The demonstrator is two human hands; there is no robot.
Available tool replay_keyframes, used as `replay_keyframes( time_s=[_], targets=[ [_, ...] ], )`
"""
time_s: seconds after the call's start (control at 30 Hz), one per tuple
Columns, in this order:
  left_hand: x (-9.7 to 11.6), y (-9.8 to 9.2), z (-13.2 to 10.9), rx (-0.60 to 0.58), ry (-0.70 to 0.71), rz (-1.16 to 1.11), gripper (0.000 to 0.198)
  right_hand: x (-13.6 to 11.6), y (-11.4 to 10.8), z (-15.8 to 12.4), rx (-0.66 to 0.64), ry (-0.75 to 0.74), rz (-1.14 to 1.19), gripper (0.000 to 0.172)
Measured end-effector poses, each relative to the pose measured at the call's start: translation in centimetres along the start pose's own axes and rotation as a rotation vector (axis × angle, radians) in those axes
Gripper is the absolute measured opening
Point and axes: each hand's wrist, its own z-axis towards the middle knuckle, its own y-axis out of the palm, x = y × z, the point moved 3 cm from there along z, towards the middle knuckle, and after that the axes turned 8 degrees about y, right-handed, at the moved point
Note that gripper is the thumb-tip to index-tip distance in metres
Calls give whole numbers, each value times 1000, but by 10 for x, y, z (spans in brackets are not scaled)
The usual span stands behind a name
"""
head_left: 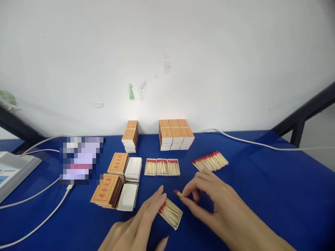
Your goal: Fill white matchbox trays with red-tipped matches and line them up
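A small white matchbox tray (pixel 173 217) full of red-tipped matches lies slanted on the blue table. The stretched fingers of my left hand (pixel 141 219) rest against its upper left end, the thumb apart from it. Just above and right of this tray, my right hand (pixel 211 198) pinches a few matches (pixel 178 193) between thumb and fingertips, red heads pointing up and left. The exact number is hidden. Behind my right hand a loose row of matches (pixel 210 161) is fanned out on the table. Three filled trays (pixel 162 167) stand side by side beyond my hands.
Left of my hands are stacked orange matchbox sleeves (pixel 106 189) and white trays (pixel 127 196). Closed matchboxes stand by the wall in a smaller stack (pixel 130 136) and a larger block (pixel 176 135). A blurred-out phone (pixel 83 157), white cables (pixel 52 220) and a white device (pixel 18 170) lie left.
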Motion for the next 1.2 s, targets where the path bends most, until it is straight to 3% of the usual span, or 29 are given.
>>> replay_keyframes(
  time_s=[0.1,0.37,0.73,0.87,1.0,1.2],
  targets=[
    [-6,6,3,7,7,-23,71,-11,11,-4,-116,-7,50,16],
    [-8,9,0,-35,41,-19,61,-24,24,-6,-249,-8,66,18],
    [-4,7,2,2,53,90,47,-17,17,-7,-242,47,110,24],
    [-6,4,3,-60,60,-14,41,-15,17,-7,-276,64,110,24],
    [-7,2,2,-116,46,-109,49,-10,18,-6,-258,67,133,23],
    [-9,4,-2,-62,150,-79,32,-12,15,-3,-242,128,157,24]
  ],
)
